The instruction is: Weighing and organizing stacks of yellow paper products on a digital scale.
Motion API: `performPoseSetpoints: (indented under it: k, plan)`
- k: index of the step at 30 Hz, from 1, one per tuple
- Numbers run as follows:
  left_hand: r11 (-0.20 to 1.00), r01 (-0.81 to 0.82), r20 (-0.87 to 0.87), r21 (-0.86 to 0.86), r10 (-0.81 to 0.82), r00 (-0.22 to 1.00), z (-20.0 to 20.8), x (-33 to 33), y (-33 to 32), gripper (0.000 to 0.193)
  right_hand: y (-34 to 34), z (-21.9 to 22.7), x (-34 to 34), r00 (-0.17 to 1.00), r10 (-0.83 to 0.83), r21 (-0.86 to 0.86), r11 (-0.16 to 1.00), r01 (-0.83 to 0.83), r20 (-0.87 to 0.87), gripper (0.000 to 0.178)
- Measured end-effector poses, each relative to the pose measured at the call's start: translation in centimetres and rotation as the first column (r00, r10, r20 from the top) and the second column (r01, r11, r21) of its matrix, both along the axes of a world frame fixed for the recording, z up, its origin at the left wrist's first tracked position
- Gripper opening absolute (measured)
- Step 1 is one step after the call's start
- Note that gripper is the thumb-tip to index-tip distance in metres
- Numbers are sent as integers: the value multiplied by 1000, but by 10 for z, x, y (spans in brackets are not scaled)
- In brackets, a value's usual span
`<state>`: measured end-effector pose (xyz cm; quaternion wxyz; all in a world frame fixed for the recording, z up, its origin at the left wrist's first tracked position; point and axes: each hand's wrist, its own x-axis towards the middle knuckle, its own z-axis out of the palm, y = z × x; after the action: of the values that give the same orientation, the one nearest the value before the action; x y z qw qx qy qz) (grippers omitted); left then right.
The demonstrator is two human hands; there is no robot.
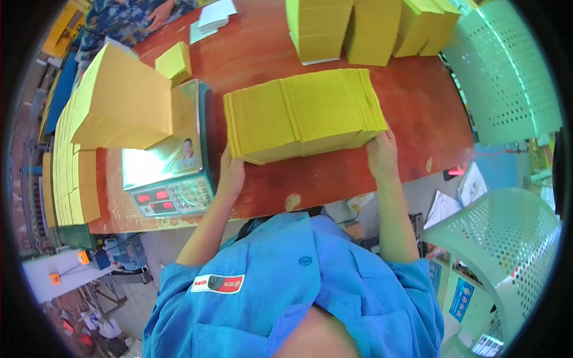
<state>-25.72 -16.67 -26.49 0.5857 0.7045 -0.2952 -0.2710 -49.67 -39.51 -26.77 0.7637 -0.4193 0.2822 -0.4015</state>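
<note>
A long block of yellow paper sheets [310, 113], packed face to face, lies across the middle of the red table in front of me. My left hand [231, 172] is closed on its left end, with the fingers mostly hidden under and behind the paper. At the other end, my right hand [382, 153] grips the lower right corner. Left of the block stands a digital weighing scale [200, 128] with a lit red display. A tall stack of yellow sheets [125, 101] rests on its metal plate.
Several upright yellow stacks [373, 30] stand at the far right, beside a perforated pale green chair back [504, 71]. More yellow stacks [71, 173] line the left edge. A small yellow pile [174, 61] sits behind the scale. Across the red table [262, 36] is another person's hand [160, 14].
</note>
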Motion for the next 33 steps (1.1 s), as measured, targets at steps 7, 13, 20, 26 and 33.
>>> performPoseSetpoints:
  k: [7,13,20,26,33]
  plan:
    - [998,7,-16,-61,-8,1000,-19,12,4,40,11,3,-11,1000,12,-287,958,-14,-9,46]
    - [998,-26,-16,-49,26,1000,-19,11,4,43,21,16,-5,972,-30,-524,846,-99,-231,71]
    - [998,63,17,-24,-63,998,-13,12,23,39,16,7,-1,862,-244,-666,734,-135,-444,70]
    - [954,231,-38,-192,-243,969,8,7,18,54,15,8,-5,910,-142,-561,820,-112,-389,56]
    - [964,210,261,165,-248,933,16,13,12,55,12,4,-5,903,-149,-572,812,-121,-403,50]
